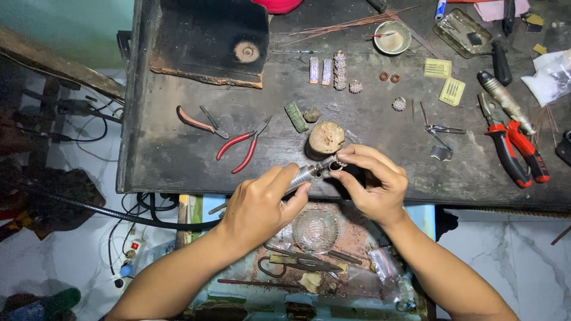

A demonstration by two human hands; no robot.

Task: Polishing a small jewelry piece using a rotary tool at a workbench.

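Two hands meet over my bench edge [178,178]; left hand [260,205] is closed around a metal handpiece [309,173]; right hand [372,181] pinches a small ring [336,166] at its tip, just below the wooden block [325,138].

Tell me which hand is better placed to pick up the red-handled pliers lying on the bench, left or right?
Left, probably. The left hand lies nearer the red-handled pliers, just below them, though it grips a metal rotary handpiece it must set down. The right hand pinches a small ring at the tool's tip, farther away.
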